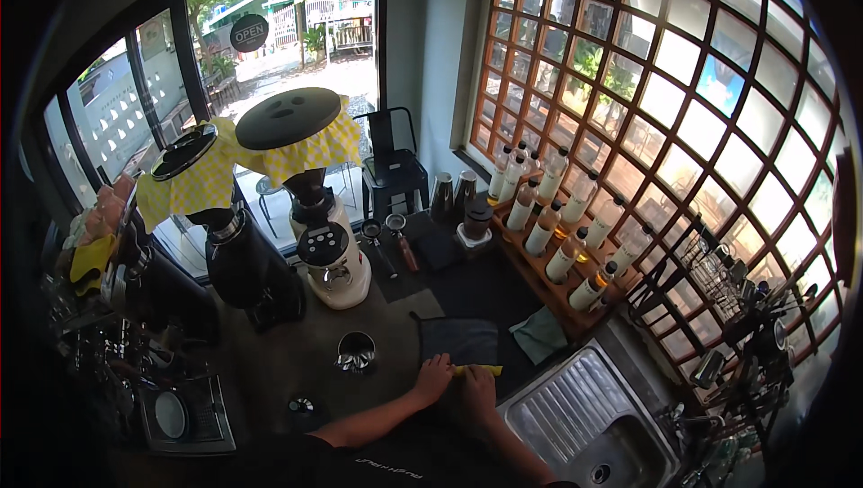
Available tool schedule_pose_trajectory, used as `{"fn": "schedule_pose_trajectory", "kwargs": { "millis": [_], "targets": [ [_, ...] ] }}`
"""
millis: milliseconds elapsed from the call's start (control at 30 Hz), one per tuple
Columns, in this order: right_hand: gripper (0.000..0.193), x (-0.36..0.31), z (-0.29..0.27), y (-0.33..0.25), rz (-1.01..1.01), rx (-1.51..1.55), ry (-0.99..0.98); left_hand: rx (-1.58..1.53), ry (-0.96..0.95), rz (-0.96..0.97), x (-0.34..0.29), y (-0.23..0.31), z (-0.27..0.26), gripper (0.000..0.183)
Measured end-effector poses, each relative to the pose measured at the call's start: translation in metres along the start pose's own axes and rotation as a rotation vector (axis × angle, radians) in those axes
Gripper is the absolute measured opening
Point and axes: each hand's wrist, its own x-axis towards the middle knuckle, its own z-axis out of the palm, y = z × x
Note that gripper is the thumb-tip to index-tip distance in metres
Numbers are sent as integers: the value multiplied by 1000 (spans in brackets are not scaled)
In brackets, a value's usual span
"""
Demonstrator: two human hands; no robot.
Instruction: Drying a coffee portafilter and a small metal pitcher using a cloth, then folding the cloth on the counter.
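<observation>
At the counter's near edge, my left hand (434, 379) and my right hand (479, 386) are close together on a narrow strip of folded yellow cloth (490, 369). The fingers of both hands are curled onto it, and part of the cloth is hidden beneath them. Just beyond lies a dark grey cloth (458, 337), spread flat. A green cloth (539, 335) rests to its right. On the left, a shiny metal cup (357, 350) stands on the counter, with a small round metal piece (301, 405) nearer to me.
Coffee grinders (333, 263) with yellow checked covers stand at the left. Two portafilters (406, 250) lie beyond the cup. A wooden rack (530, 263) holds several bottles. A steel sink (575, 398) is at the right, a drip tray (211, 412) at the left.
</observation>
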Motion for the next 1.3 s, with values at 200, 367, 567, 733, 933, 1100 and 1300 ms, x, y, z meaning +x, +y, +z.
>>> {"fn": "schedule_pose_trajectory", "kwargs": {
  "millis": [200,367,567,733,933,1100,1300],
  "targets": [
    [35,10,12,22,-79,-31,51,20,-11,-14,3,7,-1,17],
    [27,25,5,20,-37,81,42,-212,11,-41,5,-12,-1,17],
    [22,26,1,25,-45,87,50,-506,-135,-250,10,-14,-12,16],
    [19,31,1,23,-3,93,28,-515,-23,-220,13,-18,-5,9],
    [18,17,5,9,25,42,247,-147,42,-118,9,5,-13,9],
    [23,4,13,22,-24,-10,210,-195,41,-142,0,10,-4,13],
    [27,11,11,27,-56,56,169,-403,31,-223,7,-13,12,16]
  ]
}}
